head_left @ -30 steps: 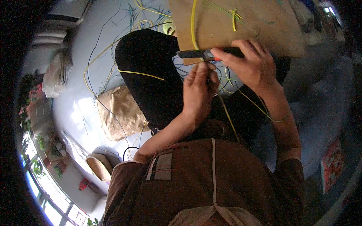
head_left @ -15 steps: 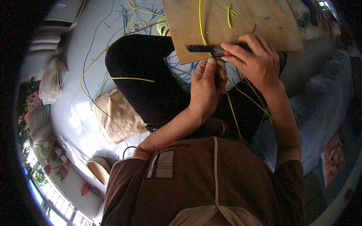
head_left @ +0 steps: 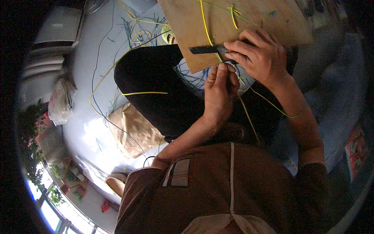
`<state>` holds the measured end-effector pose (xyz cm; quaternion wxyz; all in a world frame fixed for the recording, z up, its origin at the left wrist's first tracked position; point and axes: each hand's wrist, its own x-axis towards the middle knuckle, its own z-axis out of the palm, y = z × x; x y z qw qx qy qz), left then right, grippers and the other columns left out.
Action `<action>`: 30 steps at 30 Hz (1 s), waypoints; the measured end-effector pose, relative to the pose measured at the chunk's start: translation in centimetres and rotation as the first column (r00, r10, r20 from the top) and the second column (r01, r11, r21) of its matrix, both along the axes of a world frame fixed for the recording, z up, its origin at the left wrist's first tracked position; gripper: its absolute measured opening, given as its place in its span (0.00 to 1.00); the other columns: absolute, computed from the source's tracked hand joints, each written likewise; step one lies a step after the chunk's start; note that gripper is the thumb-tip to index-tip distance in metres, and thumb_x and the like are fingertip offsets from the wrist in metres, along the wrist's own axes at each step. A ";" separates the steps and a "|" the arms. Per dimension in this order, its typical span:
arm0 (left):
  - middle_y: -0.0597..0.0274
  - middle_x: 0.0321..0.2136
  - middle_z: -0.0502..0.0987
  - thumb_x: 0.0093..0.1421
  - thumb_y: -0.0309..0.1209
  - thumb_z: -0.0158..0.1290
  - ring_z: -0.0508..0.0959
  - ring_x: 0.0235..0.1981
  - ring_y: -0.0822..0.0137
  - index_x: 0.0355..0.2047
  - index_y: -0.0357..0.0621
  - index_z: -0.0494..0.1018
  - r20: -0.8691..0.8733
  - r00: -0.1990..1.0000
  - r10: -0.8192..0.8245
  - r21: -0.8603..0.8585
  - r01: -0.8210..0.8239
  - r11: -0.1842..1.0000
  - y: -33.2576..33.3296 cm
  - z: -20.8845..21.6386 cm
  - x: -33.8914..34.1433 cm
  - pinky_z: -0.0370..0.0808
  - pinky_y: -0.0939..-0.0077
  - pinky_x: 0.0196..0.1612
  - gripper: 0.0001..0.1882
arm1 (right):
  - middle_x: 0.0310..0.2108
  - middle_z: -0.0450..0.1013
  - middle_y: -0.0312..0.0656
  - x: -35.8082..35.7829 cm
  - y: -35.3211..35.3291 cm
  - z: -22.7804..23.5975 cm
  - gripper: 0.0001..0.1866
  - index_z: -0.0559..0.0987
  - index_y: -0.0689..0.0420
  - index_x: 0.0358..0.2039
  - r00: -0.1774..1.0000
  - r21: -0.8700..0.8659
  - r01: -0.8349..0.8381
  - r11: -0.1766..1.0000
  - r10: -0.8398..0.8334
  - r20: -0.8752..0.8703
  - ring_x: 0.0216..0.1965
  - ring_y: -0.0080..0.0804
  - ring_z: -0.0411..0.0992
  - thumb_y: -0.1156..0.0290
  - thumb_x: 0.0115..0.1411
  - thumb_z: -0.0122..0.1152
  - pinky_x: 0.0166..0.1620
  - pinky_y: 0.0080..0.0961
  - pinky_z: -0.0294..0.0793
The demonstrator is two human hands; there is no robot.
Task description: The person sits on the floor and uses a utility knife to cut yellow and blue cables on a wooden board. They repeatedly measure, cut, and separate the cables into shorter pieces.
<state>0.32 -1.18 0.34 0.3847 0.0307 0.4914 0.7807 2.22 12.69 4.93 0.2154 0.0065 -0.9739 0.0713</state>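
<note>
At upper centre, the right hand's (head_left: 263, 56) grip is closed around a dark-bladed utility knife (head_left: 203, 50), held across a thin yellow-green strip (head_left: 204, 21); the left hand (head_left: 219, 87) pinches the strip's lower end, apparently for tension. The flat brown wooden board (head_left: 288, 27) presumably backs the blade. At left, a translucent plastic bag's (head_left: 62, 103) contents are indistinct.

Matt wooden board (head_left: 221, 26), smooth plastic-coated wire (head_left: 205, 24)

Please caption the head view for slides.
Right hand holds a knife across a yellow strand; left hand pinches it.
</note>
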 end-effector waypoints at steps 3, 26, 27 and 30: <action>0.72 0.17 0.60 0.61 0.30 0.39 0.61 0.18 0.82 0.24 0.46 0.63 0.233 0.971 0.047 0.108 -0.074 0.991 0.2 0.6 0.0 0.61 0.91 0.20 0.08 | 0.25 0.66 0.31 0.1 -0.2 -0.4 0.10 0.77 0.45 0.29 0.999 0.013 0.024 1.000 -0.023 -0.040 0.30 0.31 0.67 0.60 0.44 0.59 0.32 0.27 0.68; 0.72 0.16 0.62 0.61 0.36 0.39 0.58 0.16 0.80 0.25 0.45 0.64 -0.539 0.841 -0.046 -0.237 -0.099 0.966 0.4 -0.6 -0.5 0.57 0.90 0.19 0.11 | 0.28 0.65 0.28 -0.1 -1.1 -2.2 0.08 0.75 0.45 0.26 0.969 -0.004 0.184 0.983 -0.182 -0.169 0.33 0.28 0.66 0.62 0.43 0.59 0.36 0.26 0.67; 0.72 0.16 0.62 0.61 0.36 0.39 0.58 0.16 0.80 0.25 0.45 0.63 -0.159 0.986 0.043 -0.074 -0.056 0.996 0.4 0.4 -0.4 0.57 0.90 0.19 0.11 | 0.28 0.65 0.29 -0.5 -1.3 -2.1 0.08 0.75 0.45 0.26 0.970 -0.011 0.192 0.981 -0.191 -0.147 0.34 0.28 0.67 0.62 0.43 0.59 0.37 0.26 0.67; 0.70 0.18 0.60 0.62 0.35 0.38 0.58 0.18 0.79 0.26 0.46 0.62 0.306 0.952 -0.012 0.161 -0.040 0.986 -0.1 0.8 -0.5 0.58 0.89 0.21 0.10 | 0.29 0.66 0.29 -2.2 -1.2 -1.9 0.07 0.75 0.46 0.26 0.971 -0.013 0.197 0.980 -0.197 -0.136 0.35 0.28 0.67 0.62 0.44 0.58 0.38 0.26 0.68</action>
